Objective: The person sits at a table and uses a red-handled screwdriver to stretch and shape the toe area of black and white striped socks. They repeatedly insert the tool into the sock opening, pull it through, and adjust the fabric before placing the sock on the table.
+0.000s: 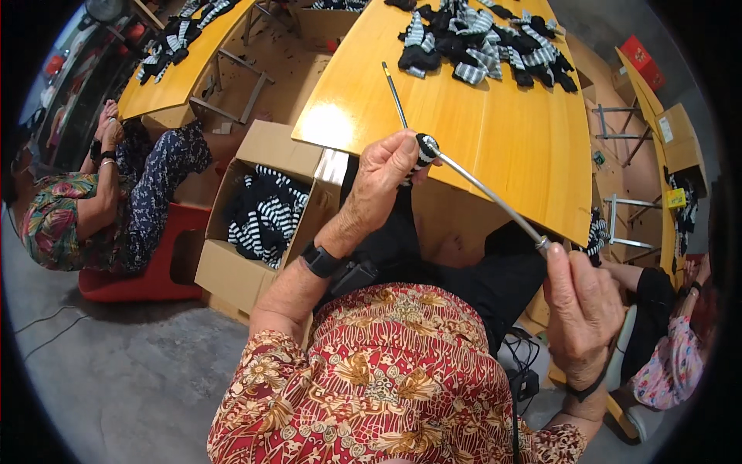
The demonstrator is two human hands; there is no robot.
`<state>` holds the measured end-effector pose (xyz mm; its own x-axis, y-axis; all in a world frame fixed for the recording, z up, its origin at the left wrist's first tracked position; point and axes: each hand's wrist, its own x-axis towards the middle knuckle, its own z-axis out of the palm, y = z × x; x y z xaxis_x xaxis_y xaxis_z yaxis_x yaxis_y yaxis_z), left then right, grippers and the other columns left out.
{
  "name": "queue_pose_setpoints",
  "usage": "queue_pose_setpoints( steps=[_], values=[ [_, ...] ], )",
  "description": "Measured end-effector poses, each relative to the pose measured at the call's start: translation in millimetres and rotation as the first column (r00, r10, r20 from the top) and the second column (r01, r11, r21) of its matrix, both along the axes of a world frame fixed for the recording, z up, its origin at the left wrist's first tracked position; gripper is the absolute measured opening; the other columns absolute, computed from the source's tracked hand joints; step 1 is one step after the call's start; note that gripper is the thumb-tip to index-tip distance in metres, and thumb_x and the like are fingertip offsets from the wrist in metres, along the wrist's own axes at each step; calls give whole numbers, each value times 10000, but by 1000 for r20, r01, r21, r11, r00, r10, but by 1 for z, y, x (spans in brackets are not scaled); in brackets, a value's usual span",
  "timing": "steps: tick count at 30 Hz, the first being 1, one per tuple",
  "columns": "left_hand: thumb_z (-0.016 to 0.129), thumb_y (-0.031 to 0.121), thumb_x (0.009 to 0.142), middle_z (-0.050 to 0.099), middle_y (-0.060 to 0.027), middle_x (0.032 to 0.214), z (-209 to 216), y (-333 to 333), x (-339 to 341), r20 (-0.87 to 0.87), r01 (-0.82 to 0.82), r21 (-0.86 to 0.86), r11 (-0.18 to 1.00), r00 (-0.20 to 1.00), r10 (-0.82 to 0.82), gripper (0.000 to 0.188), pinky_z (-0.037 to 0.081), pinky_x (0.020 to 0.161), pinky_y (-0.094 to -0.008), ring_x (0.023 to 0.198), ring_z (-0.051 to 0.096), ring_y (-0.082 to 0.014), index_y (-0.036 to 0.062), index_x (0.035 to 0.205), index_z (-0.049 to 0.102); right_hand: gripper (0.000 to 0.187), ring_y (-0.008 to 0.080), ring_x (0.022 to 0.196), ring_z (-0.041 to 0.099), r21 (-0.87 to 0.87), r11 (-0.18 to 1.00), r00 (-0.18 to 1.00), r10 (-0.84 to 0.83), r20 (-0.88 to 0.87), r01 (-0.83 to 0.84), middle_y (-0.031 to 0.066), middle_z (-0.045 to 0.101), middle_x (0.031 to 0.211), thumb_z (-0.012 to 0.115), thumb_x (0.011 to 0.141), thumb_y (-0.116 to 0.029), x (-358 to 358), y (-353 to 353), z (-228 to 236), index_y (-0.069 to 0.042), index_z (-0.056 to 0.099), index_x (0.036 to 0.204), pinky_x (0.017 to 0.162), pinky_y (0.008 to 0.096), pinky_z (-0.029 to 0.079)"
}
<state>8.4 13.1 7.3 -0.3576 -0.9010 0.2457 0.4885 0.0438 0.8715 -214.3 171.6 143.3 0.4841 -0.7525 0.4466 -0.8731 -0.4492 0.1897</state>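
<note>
My left hand is closed around a bunched black-and-white striped knit piece, which looks like a sock. In my right hand is the near end of a thin metal rod. The rod slants up to the left, and its far end meets the black end of the knit piece; whether it goes inside cannot be made out. A dark thin stick with a yellow end lies over the table beyond my left hand, its lower end hidden by that hand.
A pile of black, grey and white striped knits covers the far part of the yellow table. An open cardboard box of striped knits stands at my left. One person sits left, another right. A cable hangs by my lap.
</note>
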Motion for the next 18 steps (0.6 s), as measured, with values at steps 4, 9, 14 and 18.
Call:
queue_pose_setpoints(
  steps=[4,9,14,18],
  values=[
    [454,366,1013,594,0,759,0,-2,-3,-134,-7,56,998,991,14,384,384,599,-211,643,457,-57,26,966,628,387,239,698,590,79,997,952,-49,303,27,129,619,949,673,744,80,13,-7,-30,12,653,1124,598,303,481],
    [464,370,1009,590,-4,780,0,-5,2,-243,55,146,988,970,-18,376,381,595,-211,647,459,-54,25,981,612,422,187,764,622,339,938,573,-236,785,-77,107,638,948,686,753,72,25,-16,-75,-12,637,1164,693,267,492],
    [478,351,1007,580,-1,793,-1,-3,3,-228,22,134,991,974,9,344,376,587,-208,641,453,-55,34,979,607,407,154,793,605,630,732,234,-585,776,-259,85,635,938,660,780,57,27,-7,-78,-15,635,1180,694,248,472],
    [485,331,1005,523,0,733,-1,-3,7,-223,72,172,982,974,-32,307,365,583,-227,621,431,-71,39,967,573,403,200,779,621,355,932,669,-217,711,-74,123,627,936,673,774,70,11,-8,-62,-14,644,1166,702,277,494]
  ],
)
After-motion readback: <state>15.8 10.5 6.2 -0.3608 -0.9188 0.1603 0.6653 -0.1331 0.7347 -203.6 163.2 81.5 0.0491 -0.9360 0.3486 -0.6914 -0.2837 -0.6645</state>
